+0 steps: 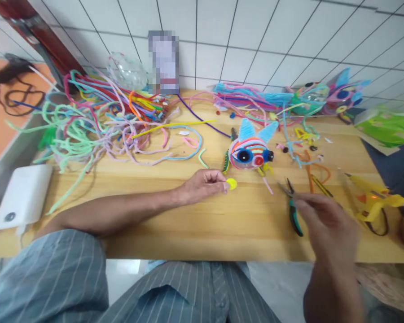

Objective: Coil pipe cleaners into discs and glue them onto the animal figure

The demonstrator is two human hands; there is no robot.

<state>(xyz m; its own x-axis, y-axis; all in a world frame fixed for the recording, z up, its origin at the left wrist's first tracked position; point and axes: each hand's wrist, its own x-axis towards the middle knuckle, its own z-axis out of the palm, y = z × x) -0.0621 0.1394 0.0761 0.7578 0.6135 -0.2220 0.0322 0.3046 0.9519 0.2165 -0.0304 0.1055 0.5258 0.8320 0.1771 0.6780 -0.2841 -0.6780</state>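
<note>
My left hand (207, 185) pinches a small yellow disc (232, 183) between thumb and fingers, low over the table. My right hand (326, 220), smeared by motion, has its fingertips drawn together over the joint of the green-and-black pliers (294, 220). Whether those fingers grip the pliers or something small is hidden. Just beyond the yellow disc rests a striped animal figure (251, 152) made of pipe cleaners, with light blue ears, dark eyes on blue rings and a red nose.
Loose pipe cleaners (74, 130) are heaped at the left, near a white power bank (23, 195). A yellow glue gun (373, 193) and a yellow cutter (322, 185) lie at the right. Finished-looking figures (345, 95) stand at the back right, before the tiled wall (212, 45).
</note>
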